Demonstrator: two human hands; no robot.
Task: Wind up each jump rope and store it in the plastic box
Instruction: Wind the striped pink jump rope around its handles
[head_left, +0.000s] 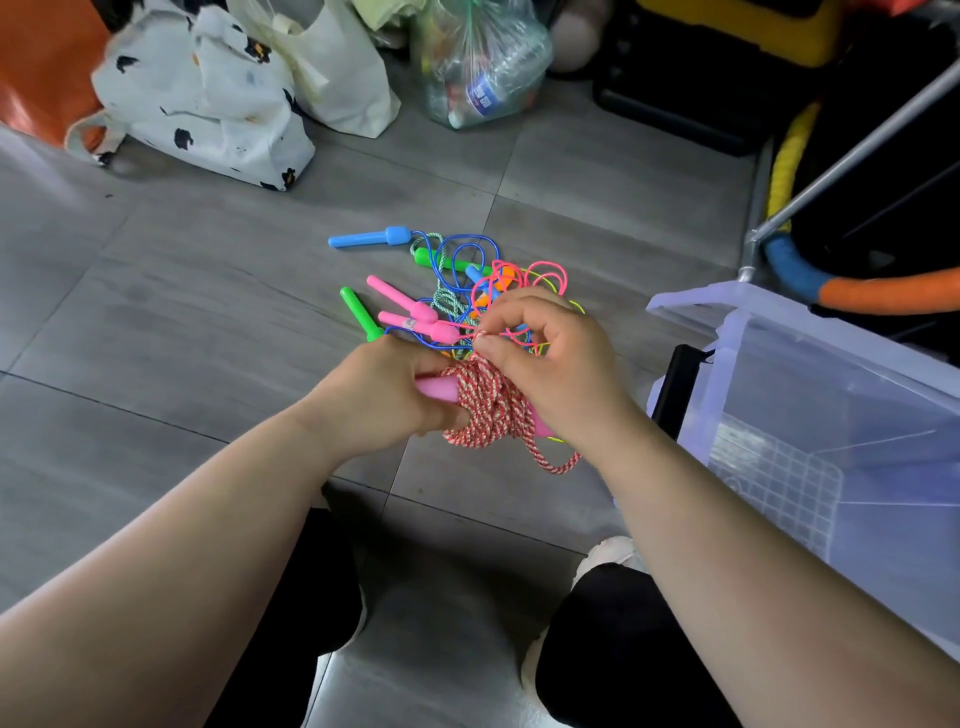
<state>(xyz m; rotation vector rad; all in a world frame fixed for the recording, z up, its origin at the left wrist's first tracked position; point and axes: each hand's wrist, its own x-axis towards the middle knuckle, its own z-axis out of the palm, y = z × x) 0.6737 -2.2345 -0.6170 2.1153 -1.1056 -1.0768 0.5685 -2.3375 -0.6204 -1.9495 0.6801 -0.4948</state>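
Note:
A red-and-white braided jump rope (485, 410) with pink handles is coiled into a bundle above the floor. My left hand (384, 395) grips the bundle and one pink handle (439, 389). My right hand (550, 358) pinches a strand of the same rope at the top of the coil; a loose loop hangs below. Behind my hands, a tangled pile of jump ropes (457, 280) with blue, green and pink handles lies on the floor. The clear plastic box (769, 338) stands open at my right, with nothing but its ribbed bottom showing.
The grey tiled floor (208, 291) spreads to the left. White bags (208, 88) and a clear bag of bottles (483, 62) sit at the back. A metal pole (852, 150) and padded tubes stand behind the box. My knees are below.

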